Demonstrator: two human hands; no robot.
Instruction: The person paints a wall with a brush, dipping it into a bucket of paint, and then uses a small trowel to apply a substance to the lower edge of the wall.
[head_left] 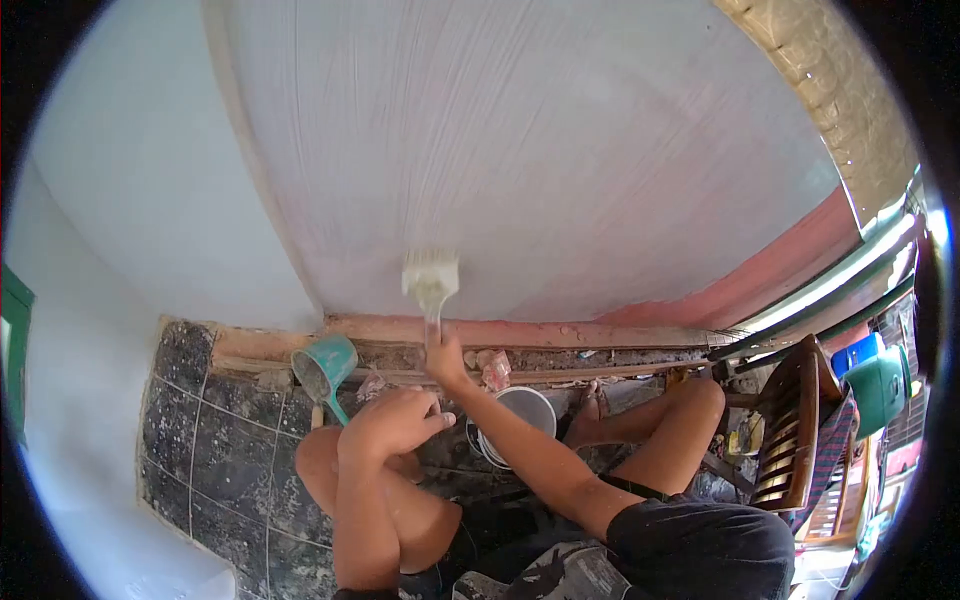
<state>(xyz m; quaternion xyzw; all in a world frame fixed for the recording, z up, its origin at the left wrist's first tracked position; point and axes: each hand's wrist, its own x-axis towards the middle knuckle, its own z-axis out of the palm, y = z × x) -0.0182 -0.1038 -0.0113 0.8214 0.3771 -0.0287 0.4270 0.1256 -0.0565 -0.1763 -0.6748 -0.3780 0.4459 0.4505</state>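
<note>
My right hand [447, 362] is closed around the handle of a wide paintbrush [432, 275]. The brush points up, its pale bristles against the lower part of the wall [520, 170], where white paint lies in streaks over pink. Over my bent left knee rests my left hand [393, 424], holding nothing, its thumb apart and its other fingers loosely bent and partly hidden. A white bucket [527, 408] stands between my legs, partly covered by my right forearm. Left of my left hand is a green long-handled dipper [325, 368], its handle towards my knee.
Dark, paint-spattered tiles [235, 425] cover the floor. A rough ledge [560, 373] with debris runs along the wall's foot. Crumpled plastic [494, 368] lies beside the bucket. To the right stand a wooden chair [795, 440] and a green container [876, 390]. A white side wall [150, 180] borders the left.
</note>
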